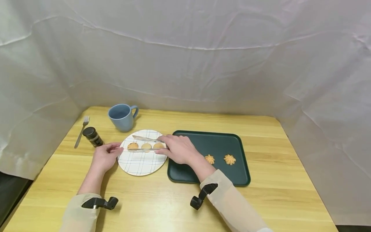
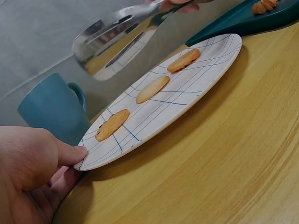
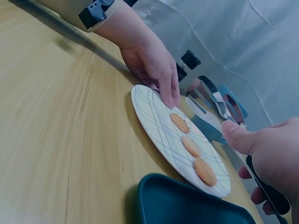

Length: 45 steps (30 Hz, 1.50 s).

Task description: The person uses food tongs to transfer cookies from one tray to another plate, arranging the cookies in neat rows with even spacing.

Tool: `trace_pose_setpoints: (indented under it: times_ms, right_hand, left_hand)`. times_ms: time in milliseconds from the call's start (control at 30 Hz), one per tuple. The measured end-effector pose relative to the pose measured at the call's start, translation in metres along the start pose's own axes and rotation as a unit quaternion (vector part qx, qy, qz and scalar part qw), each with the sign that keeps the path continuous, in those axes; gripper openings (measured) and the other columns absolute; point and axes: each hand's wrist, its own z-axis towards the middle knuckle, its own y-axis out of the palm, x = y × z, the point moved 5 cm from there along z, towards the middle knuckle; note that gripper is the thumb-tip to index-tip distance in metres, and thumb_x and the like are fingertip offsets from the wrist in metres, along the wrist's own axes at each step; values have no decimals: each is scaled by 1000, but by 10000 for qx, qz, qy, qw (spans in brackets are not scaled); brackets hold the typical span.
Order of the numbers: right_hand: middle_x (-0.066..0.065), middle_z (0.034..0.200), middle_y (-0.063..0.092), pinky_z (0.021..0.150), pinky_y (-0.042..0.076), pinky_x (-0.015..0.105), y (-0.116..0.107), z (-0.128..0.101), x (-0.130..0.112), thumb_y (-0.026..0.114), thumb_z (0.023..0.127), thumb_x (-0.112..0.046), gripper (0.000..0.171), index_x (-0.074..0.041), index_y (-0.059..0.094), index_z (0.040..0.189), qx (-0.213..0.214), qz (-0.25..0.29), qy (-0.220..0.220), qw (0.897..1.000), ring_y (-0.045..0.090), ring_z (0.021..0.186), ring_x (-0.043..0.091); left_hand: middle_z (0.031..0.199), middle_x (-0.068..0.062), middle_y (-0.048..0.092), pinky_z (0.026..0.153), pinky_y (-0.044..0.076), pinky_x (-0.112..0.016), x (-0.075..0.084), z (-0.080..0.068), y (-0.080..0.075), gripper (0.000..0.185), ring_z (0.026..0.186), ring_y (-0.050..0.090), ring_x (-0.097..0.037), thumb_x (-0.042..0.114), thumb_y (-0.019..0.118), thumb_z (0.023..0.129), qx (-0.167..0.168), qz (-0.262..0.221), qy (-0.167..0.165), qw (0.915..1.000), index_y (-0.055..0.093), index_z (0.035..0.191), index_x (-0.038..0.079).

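Note:
A white plate (image 1: pixel 139 164) with blue grid lines lies on the wooden table and carries three flat cookies (image 1: pixel 146 146) in a row. My left hand (image 1: pixel 111 154) pinches the plate's left rim, thumb on top (image 2: pixel 77 154). My right hand (image 1: pixel 176 148) grips metal tongs (image 1: pixel 146 139) by the handle. The tongs (image 2: pixel 112 42) hang spread apart just above the cookies (image 2: pixel 153 88) with nothing between them. To the right lies a dark green tray (image 1: pixel 214 145) with two ridged cookies (image 1: pixel 230 159). The right wrist view shows the plate (image 3: pixel 154 112), the tongs (image 3: pixel 219 100) and my left hand (image 3: pixel 152 60).
A blue mug (image 1: pixel 122 117) stands behind the plate. A small dark jar (image 1: pixel 93 136) and a fork (image 1: pixel 81 131) lie at the left. White sheeting walls the table at the back and both sides. Bare wood stretches along the front edge.

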Motion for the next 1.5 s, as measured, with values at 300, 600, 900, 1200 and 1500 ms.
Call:
trace_pose_setpoints:
  times_ms: [300,600,900,1200,1500]
  right_hand:
    - [-12,90,59,53,41,29,-9,-21,10,56,105,-60,56,-23,62,147,99,109,19,9999,53,65,6]
    - [-15,86,56,55,42,29,-23,-42,32,57,104,-60,57,-24,60,149,322,150,294,9989,50,62,4]
    - [-13,91,63,60,45,32,-40,-70,63,59,103,-62,61,-22,61,149,542,431,742,9948,54,68,6]
    - [-10,93,67,63,47,35,-52,-93,84,58,102,-63,62,-22,61,148,481,497,996,9926,57,72,7]
    - [-13,88,61,60,43,34,-58,-115,98,60,103,-61,59,-20,63,145,501,457,927,9934,52,66,9]
  left_hand:
    - [126,-22,71,78,49,-15,-6,3,-7,42,113,68,-31,25,67,106,1,111,-38,9999,67,136,-5]
    - [128,-23,70,79,49,-17,-6,4,-12,45,115,65,-32,28,66,106,-39,59,-177,9998,66,138,-4]
    - [126,-23,70,77,49,-16,-7,3,-12,45,113,66,-31,28,67,106,-22,83,-143,9999,67,137,-4]
    - [125,-22,71,77,49,-16,-3,4,-11,44,113,66,-30,28,67,106,10,77,-70,9999,67,136,-4]
    - [126,-23,71,77,49,-16,-4,4,-11,44,113,66,-30,27,66,106,11,69,-125,9999,67,137,-4]
